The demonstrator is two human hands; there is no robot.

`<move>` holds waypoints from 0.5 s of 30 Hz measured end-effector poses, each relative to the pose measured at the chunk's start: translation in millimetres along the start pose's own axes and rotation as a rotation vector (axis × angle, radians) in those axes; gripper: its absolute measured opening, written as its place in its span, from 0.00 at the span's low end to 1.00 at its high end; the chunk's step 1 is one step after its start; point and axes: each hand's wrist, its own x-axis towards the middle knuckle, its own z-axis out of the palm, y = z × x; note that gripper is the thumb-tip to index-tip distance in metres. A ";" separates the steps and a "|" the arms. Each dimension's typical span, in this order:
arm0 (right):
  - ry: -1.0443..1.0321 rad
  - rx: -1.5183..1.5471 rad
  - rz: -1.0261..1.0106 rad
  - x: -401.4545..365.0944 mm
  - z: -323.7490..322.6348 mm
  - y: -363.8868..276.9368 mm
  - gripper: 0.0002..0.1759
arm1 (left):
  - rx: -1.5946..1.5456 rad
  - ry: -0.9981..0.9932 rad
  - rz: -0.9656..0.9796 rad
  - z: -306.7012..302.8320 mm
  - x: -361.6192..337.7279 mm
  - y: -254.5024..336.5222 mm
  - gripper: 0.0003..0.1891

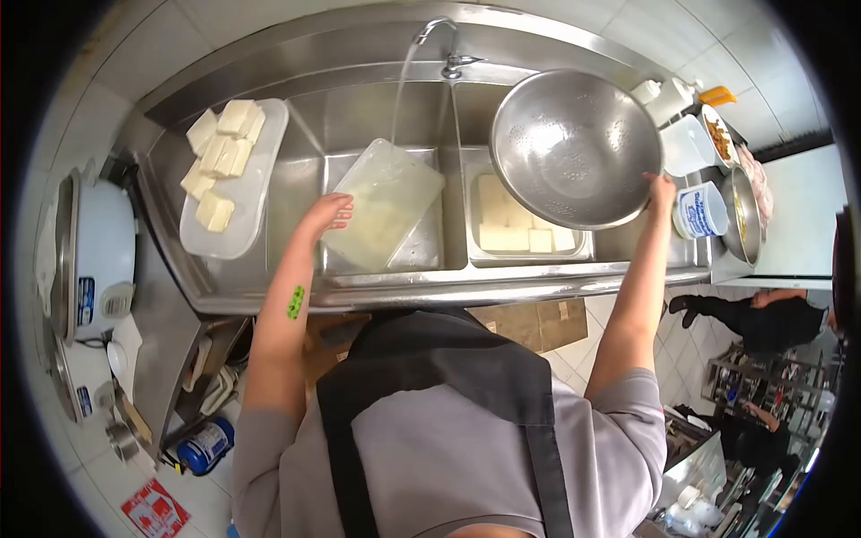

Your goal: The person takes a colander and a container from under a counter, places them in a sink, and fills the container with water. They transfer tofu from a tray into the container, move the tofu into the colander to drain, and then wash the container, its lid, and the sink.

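Note:
My right hand grips the rim of a large steel mixing bowl, tilted above the right basin. Water drops dot its inner surface. Beneath it, partly hidden, a tub holds several white blocks that look like cheese or tofu. At the left edge of a translucent plastic container in the middle basin, my left hand has its fingers bent over the side. Cloudy liquid fills that container, and water from the faucet runs into it.
A white tray with several white blocks stands on the left of the sink. Squeeze bottles, a labelled tub and a pan crowd the right. Another person is farther right.

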 end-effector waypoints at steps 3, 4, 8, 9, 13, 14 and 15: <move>0.011 -0.007 0.150 1.4 11.1 58.6 0.10 | -0.003 -0.007 -0.023 -4.3 0.1 -1.4 0.23; -0.014 0.061 0.218 2.0 16.8 82.3 0.09 | -0.002 -0.010 -0.022 -6.7 -0.2 -2.6 0.23; -0.098 0.135 0.439 -0.4 55.7 167.5 0.07 | 0.028 0.013 -0.107 -16.6 -1.2 -8.0 0.24; -0.113 0.156 0.471 0.3 65.6 192.8 0.07 | 0.039 0.029 -0.136 -18.3 -0.4 -9.2 0.24; -0.261 0.099 0.548 -17.0 96.4 228.6 0.01 | 0.094 0.081 -0.173 -32.4 13.6 -23.3 0.23; -0.277 0.105 0.568 -21.5 103.6 234.5 0.02 | 0.102 0.102 -0.191 -37.4 19.7 -29.9 0.23; -0.293 0.111 0.588 -24.6 109.3 241.3 0.03 | 0.110 0.124 -0.208 -39.9 25.6 -36.0 0.23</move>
